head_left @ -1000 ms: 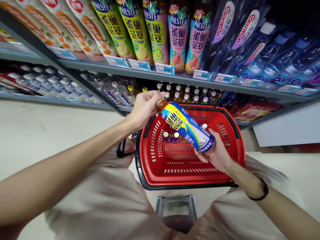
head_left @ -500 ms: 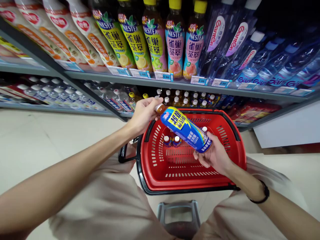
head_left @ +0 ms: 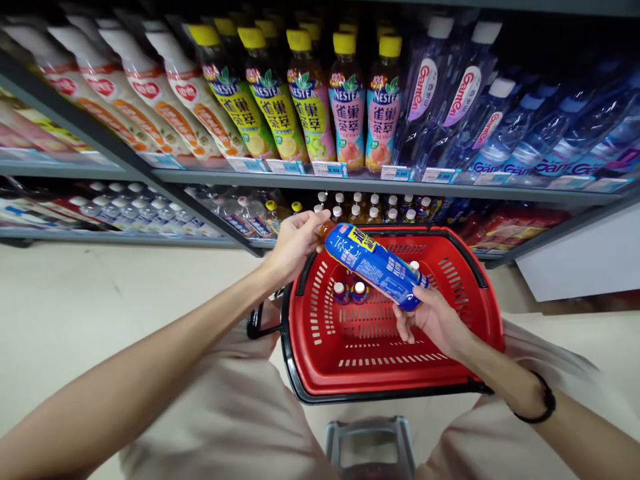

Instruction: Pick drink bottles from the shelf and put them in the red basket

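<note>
A drink bottle with a blue and yellow label lies slanted between my two hands, above the red shopping basket. My left hand is closed around the capped neck, its fingers hiding most of the cap. At the other end, my right hand grips the base with thumb on top and fingers beneath. Inside the basket stand small bottles with white caps: one bottle, a second bottle beside it, and another white cap partly hidden behind the held bottle.
Ahead, a shelf edge carries NESTEA bottles, white bottles and clear Ganten bottles. Below it are rows of small white-capped bottles. A grey stool-like frame stands between my knees. The basket's black handle sticks out leftward.
The bottle has turned about its length, so the yellow patch faces farther away and fine print shows. Both hands still hold it. My view has tilted up slightly.
</note>
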`<state>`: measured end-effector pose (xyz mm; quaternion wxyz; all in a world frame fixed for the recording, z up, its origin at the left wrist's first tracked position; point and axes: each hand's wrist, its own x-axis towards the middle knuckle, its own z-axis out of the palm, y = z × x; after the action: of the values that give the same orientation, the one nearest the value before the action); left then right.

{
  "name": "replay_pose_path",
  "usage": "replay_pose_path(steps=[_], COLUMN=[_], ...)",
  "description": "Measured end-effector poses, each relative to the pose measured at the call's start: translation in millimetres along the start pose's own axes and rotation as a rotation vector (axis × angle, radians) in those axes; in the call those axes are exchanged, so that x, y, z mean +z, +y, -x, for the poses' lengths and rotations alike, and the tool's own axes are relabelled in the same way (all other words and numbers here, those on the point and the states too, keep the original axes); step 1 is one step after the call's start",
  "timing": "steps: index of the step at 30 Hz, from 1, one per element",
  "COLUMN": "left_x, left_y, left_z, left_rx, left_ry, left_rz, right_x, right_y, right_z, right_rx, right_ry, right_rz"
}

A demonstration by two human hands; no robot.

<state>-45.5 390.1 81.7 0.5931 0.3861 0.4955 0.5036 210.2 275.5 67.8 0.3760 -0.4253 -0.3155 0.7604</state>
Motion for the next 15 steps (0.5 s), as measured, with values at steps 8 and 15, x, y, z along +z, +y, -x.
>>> replay_pose_path(steps=[8, 15], left_x=[2.3, 1.5], left_y=[2, 3], left_z=[7, 10], left_rx=[-0.027, -0.026], left_ry=[-0.042, -0.088], left_rz=[0.047, 0.056], right_x=[1, 7], right_y=[-3, -3], right_z=[3, 5], right_rx=[0.136, 0.085], right_ry=[-0.104, 0.097], right_rz=[-0.047, -0.086])
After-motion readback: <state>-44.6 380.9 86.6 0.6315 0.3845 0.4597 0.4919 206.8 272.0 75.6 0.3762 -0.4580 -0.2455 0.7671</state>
